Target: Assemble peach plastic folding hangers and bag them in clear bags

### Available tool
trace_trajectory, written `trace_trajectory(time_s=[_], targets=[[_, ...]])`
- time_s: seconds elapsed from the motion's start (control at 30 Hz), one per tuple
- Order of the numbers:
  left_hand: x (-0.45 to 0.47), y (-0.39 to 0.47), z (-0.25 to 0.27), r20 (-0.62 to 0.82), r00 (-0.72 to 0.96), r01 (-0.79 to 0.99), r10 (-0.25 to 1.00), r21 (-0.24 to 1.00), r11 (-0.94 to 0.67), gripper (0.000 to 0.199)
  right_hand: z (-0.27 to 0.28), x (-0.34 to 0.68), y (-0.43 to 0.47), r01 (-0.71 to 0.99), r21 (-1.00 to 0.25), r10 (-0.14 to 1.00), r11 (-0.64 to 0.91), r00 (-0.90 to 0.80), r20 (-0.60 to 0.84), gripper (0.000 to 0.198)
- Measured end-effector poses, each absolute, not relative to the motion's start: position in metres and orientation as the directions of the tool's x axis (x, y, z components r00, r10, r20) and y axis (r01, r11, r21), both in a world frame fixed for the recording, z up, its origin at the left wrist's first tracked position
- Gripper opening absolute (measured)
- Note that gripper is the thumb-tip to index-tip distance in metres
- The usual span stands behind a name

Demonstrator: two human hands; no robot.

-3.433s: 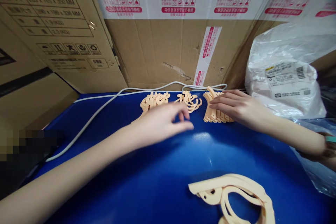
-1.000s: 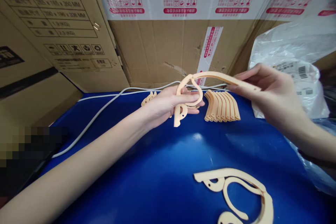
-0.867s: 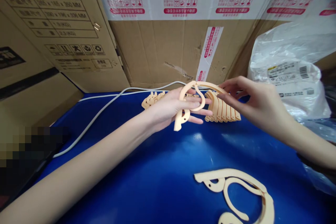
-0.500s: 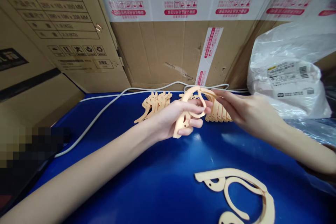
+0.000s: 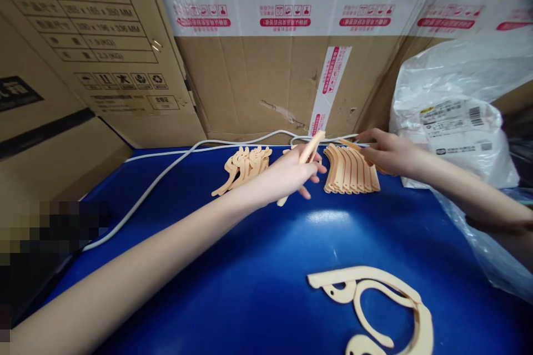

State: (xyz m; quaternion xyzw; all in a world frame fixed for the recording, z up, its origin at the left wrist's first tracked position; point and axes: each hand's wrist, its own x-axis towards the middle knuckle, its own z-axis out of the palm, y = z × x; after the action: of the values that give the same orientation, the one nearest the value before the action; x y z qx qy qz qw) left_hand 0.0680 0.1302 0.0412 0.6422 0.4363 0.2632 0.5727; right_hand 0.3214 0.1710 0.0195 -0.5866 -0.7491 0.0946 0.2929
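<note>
One cream piece (image 5: 312, 147) is clamped in the left hand's (image 5: 291, 173) fingers, over the bench's (image 5: 233, 266) far edge; whether the blurred right hand (image 5: 389, 151), by the row of curved arms (image 5: 352, 171), grips anything, I can't tell. The piece looks light, stiff, perhaps slick; I'd hold its thick middle, sparing thin ends. Toward the near edge lies a hooped frame (image 5: 366, 273).

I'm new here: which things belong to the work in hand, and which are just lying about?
Seemingly part of the work:
cream piece in the left hand
row of curved pieces near the right hand
pile of hooked pieces
jointed piece in front

Seemingly just lying about:
white cable
cardboard boxes
plastic bag
</note>
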Motion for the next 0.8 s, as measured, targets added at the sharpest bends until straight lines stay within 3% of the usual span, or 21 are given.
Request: trace_trajectory(time_s=[0.1, 0.27, 0.5, 0.67, 0.77, 0.8], targets=[[0.081, 0.141, 0.036, -0.124, 0.484, 0.252, 0.866, 0.968, -0.002, 0.019, 0.019, 0.31, 0.172, 0.898, -0.412, 0.978, 0.155, -0.081, 0.191, 0.027], [0.098, 0.155, 0.023, -0.079, 0.515, 0.233, 0.853, 0.971, -0.051, 0.02, 0.025, 0.291, 0.167, 0.942, -0.32, 0.995, 0.096, -0.081, 0.06, 0.04], [0.11, 0.166, 0.011, -0.057, 0.524, 0.251, 0.85, 0.964, -0.089, 0.026, 0.023, 0.287, 0.162, 0.953, -0.283, 0.993, 0.112, -0.099, 0.059, 0.044], [0.111, 0.171, 0.009, -0.037, 0.521, 0.272, 0.853, 0.954, -0.125, 0.027, 0.028, 0.286, 0.152, 0.939, -0.307, 0.987, 0.156, -0.132, 0.096, 0.042], [0.109, 0.169, 0.013, 0.014, 0.486, 0.293, 0.874, 0.94, -0.177, 0.021, 0.038, 0.277, 0.14, 0.86, -0.451, 0.971, 0.238, -0.202, 0.127, 0.031], [0.108, 0.168, 0.015, 0.045, 0.481, 0.314, 0.876, 0.924, -0.22, 0.03, 0.042, 0.272, 0.136, 0.803, -0.535, 0.964, 0.262, -0.243, 0.107, 0.037]])
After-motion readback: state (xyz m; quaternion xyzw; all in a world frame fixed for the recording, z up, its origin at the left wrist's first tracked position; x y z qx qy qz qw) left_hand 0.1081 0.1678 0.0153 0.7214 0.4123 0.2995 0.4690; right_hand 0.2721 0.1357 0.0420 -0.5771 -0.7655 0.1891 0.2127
